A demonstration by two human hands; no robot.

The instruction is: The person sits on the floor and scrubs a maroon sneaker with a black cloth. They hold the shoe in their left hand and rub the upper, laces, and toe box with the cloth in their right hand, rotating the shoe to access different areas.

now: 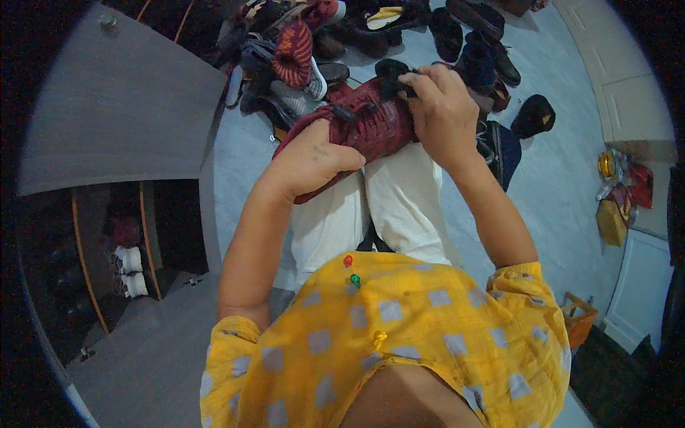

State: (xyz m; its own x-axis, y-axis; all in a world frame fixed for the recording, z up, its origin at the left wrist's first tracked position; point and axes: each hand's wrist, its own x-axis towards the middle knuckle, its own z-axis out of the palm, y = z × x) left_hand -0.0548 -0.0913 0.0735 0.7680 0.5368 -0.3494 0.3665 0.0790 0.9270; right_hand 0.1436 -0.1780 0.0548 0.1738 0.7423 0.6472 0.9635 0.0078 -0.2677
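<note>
A maroon lace-up shoe [382, 121] lies across my white-trousered lap, its toe toward the right. My left hand [317, 157] grips it at the opening, thumb outside and the other fingers hidden inside the shoe. Over the toe end, my right hand [444, 107] is closed on a small black thing [392, 80], which rests against the shoe. Whether that is a cloth or a brush I cannot tell.
Beyond my knees many loose shoes are heaped on the pale floor, among them a red patterned shoe [293, 53] and a black shoe [534, 116]. A grey cabinet [121, 100] with open shelves stands at the left. Bags [614, 220] lie by the right wall.
</note>
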